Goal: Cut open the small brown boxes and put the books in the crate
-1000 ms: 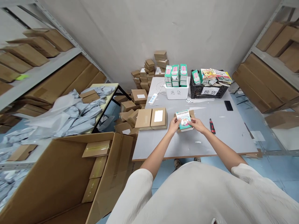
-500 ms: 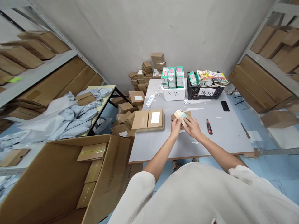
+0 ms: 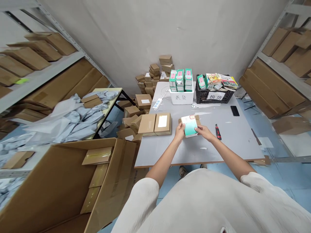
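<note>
Between my hands is a flat, white and teal card (image 3: pixel 190 125) with a red mark at its upper right. The fingers of my left hand (image 3: pixel 179 132) pinch its left edge, and my right hand (image 3: pixel 204 132) grips the lower right side. Whether it is a single card or a thin booklet I cannot tell. Behind and below it, partly covered, lies a brown cardboard box (image 3: pixel 198 119) on the grey table (image 3: pixel 165 152). A red and black utility knife (image 3: pixel 218 132) rests to the right of my right hand.
Two cardboard boxes (image 3: pixel 155 124) sit left of my hands. Along the back stand a white bin (image 3: pixel 181 97) of green boxes and a black crate (image 3: pixel 202 98) of books. A phone (image 3: pixel 235 110) lies at the right. A large open carton (image 3: pixel 121 168) stands left of the table.
The card was tilted and bunched between closer hands; now it faces up, spread flat, with more teal showing. My right hand has moved slightly right and down, to the card's edge.
</note>
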`<state>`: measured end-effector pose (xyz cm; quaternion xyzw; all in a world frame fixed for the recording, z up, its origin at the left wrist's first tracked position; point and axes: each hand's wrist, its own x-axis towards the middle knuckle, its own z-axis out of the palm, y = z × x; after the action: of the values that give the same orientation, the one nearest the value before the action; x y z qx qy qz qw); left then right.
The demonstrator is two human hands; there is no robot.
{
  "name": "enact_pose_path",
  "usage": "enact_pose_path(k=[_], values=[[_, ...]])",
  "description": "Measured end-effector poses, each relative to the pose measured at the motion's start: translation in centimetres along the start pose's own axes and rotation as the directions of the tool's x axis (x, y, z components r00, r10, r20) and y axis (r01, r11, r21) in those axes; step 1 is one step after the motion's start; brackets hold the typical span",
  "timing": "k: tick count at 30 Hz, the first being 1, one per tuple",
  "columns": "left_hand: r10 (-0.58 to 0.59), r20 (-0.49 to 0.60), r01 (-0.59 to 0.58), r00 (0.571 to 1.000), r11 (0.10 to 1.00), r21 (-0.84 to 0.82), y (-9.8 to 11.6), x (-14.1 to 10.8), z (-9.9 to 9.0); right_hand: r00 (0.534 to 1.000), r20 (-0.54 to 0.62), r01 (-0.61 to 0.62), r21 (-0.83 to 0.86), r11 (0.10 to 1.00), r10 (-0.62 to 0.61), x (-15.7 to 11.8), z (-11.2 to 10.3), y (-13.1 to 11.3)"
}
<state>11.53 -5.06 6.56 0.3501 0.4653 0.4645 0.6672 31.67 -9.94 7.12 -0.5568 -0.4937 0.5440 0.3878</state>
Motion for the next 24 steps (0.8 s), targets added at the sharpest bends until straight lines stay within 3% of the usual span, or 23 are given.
enact_pose_path(k=[5,8,10,14,19,22,24], values=[[0.029,0.018,-0.030,0.999,0.998,0.049,0.7,0.2,0.4,0.998,-0.054,0.048,0.075,0.996,-0.044,-0.4,0.2,-0.7],[0.137,-0.099,-0.125,0.986,0.985,0.121,1.0,0.2,0.6,0.985,-0.141,0.112,0.073,0.991,-0.100,-0.3,0.2,-1.3],[0.205,-0.134,-0.181,0.969,0.968,0.172,0.9,-0.1,1.0,0.968,-0.209,0.145,0.017,0.989,-0.139,-0.3,0.1,-1.6],[0.160,-0.001,-0.158,0.987,0.977,0.143,0.2,-1.1,2.3,0.927,-0.281,0.177,-0.259,0.950,-0.249,-0.5,0.6,-2.0],[0.091,0.061,-0.090,0.994,0.996,-0.023,-0.2,-1.7,3.5,0.878,-0.144,0.279,-0.621,0.732,-0.456,-1.1,2.0,-1.6],[0.035,0.036,-0.033,0.999,0.998,-0.052,-0.3,-1.1,2.8,0.859,-0.030,0.348,-0.697,0.627,-0.510,-1.2,2.9,-1.3],[0.012,0.015,-0.012,1.000,0.998,-0.058,-0.3,-0.6,2.1,0.855,-0.009,0.363,-0.705,0.610,-0.519,-1.2,3.1,-1.2]])
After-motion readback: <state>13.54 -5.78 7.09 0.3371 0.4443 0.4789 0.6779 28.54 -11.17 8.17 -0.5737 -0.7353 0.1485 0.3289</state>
